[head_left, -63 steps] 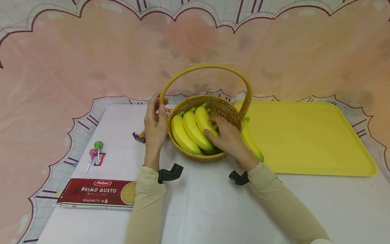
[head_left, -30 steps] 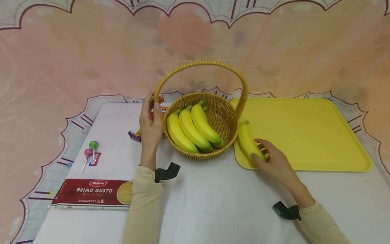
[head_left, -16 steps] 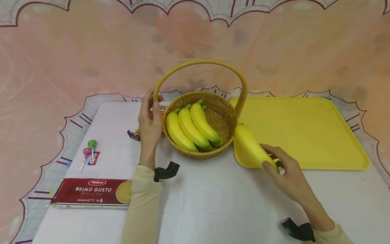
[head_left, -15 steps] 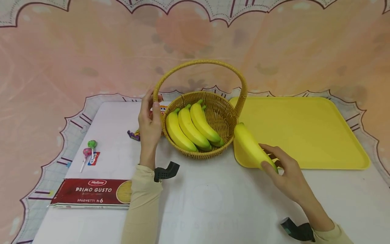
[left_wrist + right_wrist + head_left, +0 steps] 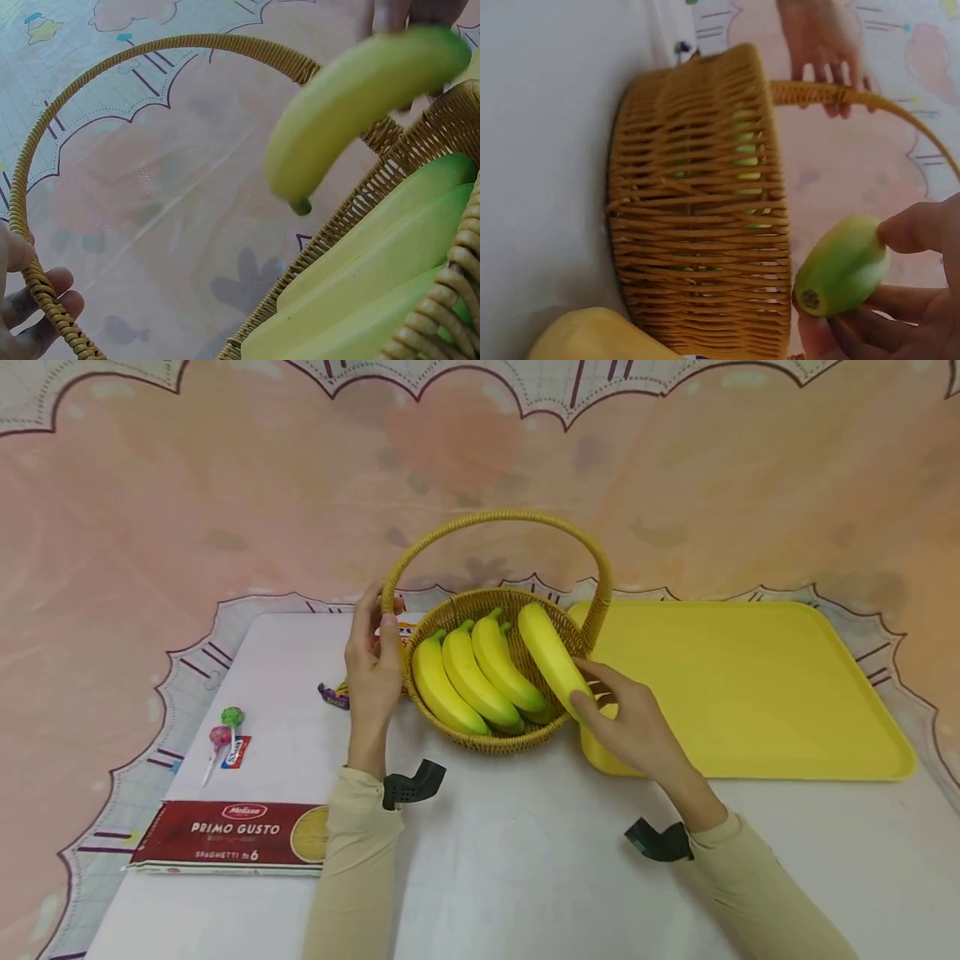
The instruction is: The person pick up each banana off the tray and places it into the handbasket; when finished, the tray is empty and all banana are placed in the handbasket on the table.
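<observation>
A round wicker basket (image 5: pixel 513 744) with a tall handle (image 5: pixel 498 517) stands mid-table. Inside it, several yellow bananas (image 5: pixel 450 693) lie side by side toward the left. My left hand (image 5: pixel 373 675) holds the foot of the handle, thumb on one side and fingertips (image 5: pixel 66 300) on the other. Over the basket's right side, my right hand (image 5: pixel 632 720) grips another banana (image 5: pixel 550 653) by its lower end. In the left wrist view this banana hangs above the rim, stem end downward. The right wrist view shows its green tip (image 5: pixel 840 270) between thumb and fingers.
At the right lies a yellow tray (image 5: pixel 750 693), its near corner close to the basket. Left are two lollipops (image 5: pixel 225 727), a small red-and-blue packet (image 5: pixel 237 753), a purple-wrapped candy (image 5: pixel 334 696) and a red spaghetti pack (image 5: pixel 232 833). Another packet (image 5: pixel 405 630) is partly hidden behind my left hand.
My right hand left the basket, took the banana at the tray's left edge, lifted it and brought it left over the basket. My left hand stays at the handle.
</observation>
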A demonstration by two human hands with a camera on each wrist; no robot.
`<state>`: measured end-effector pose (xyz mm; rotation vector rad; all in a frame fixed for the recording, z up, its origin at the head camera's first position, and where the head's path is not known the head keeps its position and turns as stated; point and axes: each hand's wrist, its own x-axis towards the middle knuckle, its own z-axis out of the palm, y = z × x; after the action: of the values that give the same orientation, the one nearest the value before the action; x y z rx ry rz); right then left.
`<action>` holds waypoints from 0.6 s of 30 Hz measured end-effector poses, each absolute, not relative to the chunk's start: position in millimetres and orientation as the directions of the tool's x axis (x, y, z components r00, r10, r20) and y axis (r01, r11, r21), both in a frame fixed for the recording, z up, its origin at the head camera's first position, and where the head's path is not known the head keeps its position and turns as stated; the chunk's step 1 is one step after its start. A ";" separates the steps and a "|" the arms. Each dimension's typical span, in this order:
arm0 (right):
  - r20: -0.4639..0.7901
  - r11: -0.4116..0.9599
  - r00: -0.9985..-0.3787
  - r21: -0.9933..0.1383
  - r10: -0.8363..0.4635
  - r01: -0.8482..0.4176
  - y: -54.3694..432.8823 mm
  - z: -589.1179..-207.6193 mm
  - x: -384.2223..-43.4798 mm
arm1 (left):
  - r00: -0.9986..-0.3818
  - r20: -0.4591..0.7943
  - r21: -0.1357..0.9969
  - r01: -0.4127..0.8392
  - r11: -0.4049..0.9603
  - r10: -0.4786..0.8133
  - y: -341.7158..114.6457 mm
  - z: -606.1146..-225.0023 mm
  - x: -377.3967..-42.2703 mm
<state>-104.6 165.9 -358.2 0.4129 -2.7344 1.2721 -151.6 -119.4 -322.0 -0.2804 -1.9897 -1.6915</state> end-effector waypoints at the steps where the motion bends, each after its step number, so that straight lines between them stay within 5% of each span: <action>1: 0.191 0.630 -0.959 -0.724 -0.209 -0.282 162.9 -358.0 -111.1 | -0.850 0.502 0.859 0.469 0.204 -0.162 -119.0 -322.7 -151.9; 18: 0.045 0.853 -0.958 -0.445 -0.283 -0.272 134.1 -353.8 -154.2 | -0.834 0.529 0.841 0.490 0.229 -0.156 -122.4 -343.0 -170.0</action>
<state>-154.2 134.1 -353.8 0.4561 -3.0457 0.7256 -170.0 -122.4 -343.0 -0.3061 -1.9942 -1.6492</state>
